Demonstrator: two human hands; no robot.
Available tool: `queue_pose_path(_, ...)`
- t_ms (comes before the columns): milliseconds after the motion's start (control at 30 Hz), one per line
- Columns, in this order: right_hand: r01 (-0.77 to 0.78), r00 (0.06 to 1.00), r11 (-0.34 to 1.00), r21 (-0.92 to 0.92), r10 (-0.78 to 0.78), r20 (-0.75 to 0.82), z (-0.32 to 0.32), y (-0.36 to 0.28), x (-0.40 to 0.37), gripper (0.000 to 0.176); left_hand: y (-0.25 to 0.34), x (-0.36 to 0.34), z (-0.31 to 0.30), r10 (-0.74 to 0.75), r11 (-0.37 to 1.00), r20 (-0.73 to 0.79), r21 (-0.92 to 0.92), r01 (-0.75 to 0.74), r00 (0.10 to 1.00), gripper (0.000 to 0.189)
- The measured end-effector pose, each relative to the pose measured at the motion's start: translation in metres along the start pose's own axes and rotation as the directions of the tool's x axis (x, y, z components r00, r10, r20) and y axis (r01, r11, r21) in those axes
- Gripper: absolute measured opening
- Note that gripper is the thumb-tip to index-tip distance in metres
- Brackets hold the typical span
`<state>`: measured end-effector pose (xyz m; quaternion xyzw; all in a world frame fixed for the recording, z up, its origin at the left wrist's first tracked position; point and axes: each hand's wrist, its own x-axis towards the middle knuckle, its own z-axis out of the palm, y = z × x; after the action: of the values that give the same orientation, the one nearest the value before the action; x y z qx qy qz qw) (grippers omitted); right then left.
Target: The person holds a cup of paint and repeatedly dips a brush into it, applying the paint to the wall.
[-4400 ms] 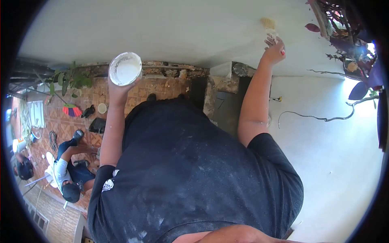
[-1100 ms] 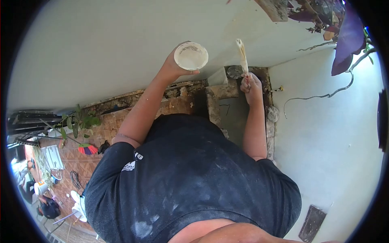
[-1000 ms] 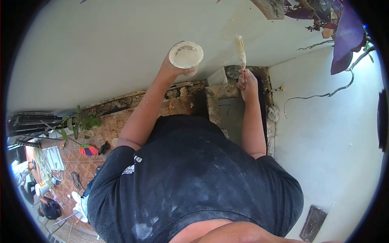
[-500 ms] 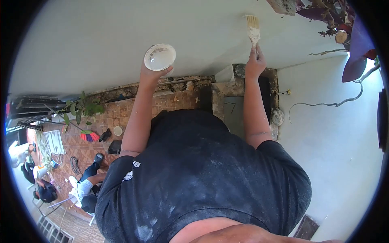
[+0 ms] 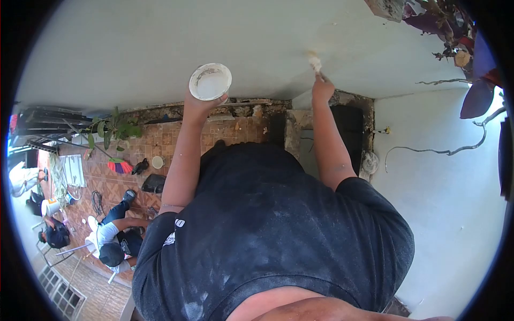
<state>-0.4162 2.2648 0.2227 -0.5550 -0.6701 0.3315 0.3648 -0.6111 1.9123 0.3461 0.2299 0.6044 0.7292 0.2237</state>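
In my left hand [image 5: 202,104] is a round white tub [image 5: 210,82] with pale paint inside and smears on its inner wall; my fingers wrap its side and base. My right hand [image 5: 323,90] grips the handle of a paintbrush [image 5: 315,63], coated in whitish paint. The bristles lie at the pale wall [image 5: 257,43] in front of me and look blurred. Both arms reach forward, the tub left of the brush and at a similar height.
A rough concrete structure with a dark opening [image 5: 350,128] stands below my right arm. Purple-leaved plants [image 5: 474,99] hang upper right. Left on the tiled floor [image 5: 176,136] are a green plant [image 5: 115,131], a colourful broom head [image 5: 119,166] and a seated person [image 5: 115,235].
My right hand has moved down and slightly left with the paintbrush, whose bristles now blur against the wall. The tub stays nearly where it was, tipped a little differently.
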Motion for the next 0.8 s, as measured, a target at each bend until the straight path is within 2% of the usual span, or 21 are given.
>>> queue_pose_path(67, -0.067, 0.998, 0.944, 0.322, 0.069, 0.006, -0.025, -0.061, -0.012, 0.03, 0.004, -0.006, 0.001, -0.016, 1.0, -0.001, -0.023, 0.016, 1.0, 0.075)
queue_pose_path(100, -0.074, 0.997, 0.901, 0.428, 0.079, 0.007, -0.036, -0.08, -0.015, 0.03, 0.004, -0.008, 0.001, -0.025, 0.999, -0.01, -0.022, 0.025, 1.0, 0.074)
queue_pose_path(167, -0.082, 0.995, 0.779, 0.621, 0.104, 0.001, -0.056, -0.109, -0.019, 0.028, 0.003, -0.009, 0.001, -0.045, 0.999, -0.017, -0.02, 0.045, 0.999, 0.073)
queue_pose_path(267, 0.035, 0.998, 0.592, 0.805, 0.025, -0.062, -0.077, -0.148, -0.031, 0.025, 0.001, -0.01, 0.004, -0.029, 0.999, -0.022, -0.024, 0.028, 0.999, 0.074)
queue_pose_path(367, 0.016, 1.0, 0.648, 0.761, -0.015, -0.008, -0.063, -0.138, -0.024, 0.026, -0.001, -0.01, 0.006, -0.041, 0.999, -0.023, -0.032, 0.04, 0.999, 0.074)
queue_pose_path(467, -0.198, 0.98, 0.853, 0.483, 0.173, 0.097, -0.027, -0.101, -0.03, 0.027, 0.003, -0.01, 0.007, -0.064, 0.998, 0.006, 0.0, 0.064, 0.998, 0.075)
queue_pose_path(533, -0.267, 0.963, 0.864, 0.426, 0.22, 0.156, 0.004, -0.043, -0.029, 0.021, 0.006, -0.011, 0.009, -0.06, 0.998, 0.013, 0.009, 0.06, 0.998, 0.075)
queue_pose_path(600, -0.548, 0.836, 0.722, 0.423, 0.453, 0.309, 0.003, -0.041, -0.046, 0.016, 0.009, -0.011, 0.011, -0.055, 0.998, 0.018, 0.004, 0.055, 0.998, 0.075)
queue_pose_path(700, -0.811, 0.579, 0.368, 0.455, 0.617, 0.532, 0.009, -0.03, -0.034, 0.02, 0.014, -0.015, 0.013, -0.054, 0.999, 0.023, -0.005, 0.054, 0.998, 0.075)
queue_pose_path(733, -0.802, 0.592, 0.356, 0.479, 0.578, 0.561, 0.007, -0.029, -0.027, 0.02, 0.013, -0.015, 0.013, -0.059, 0.998, 0.015, 0.0, 0.059, 0.998, 0.074)
queue_pose_path(800, -0.786, 0.616, 0.331, 0.523, 0.496, 0.612, -0.015, -0.083, -0.02, 0.02, 0.014, -0.013, 0.013, -0.053, 0.999, 0.01, 0.003, 0.053, 0.999, 0.072)
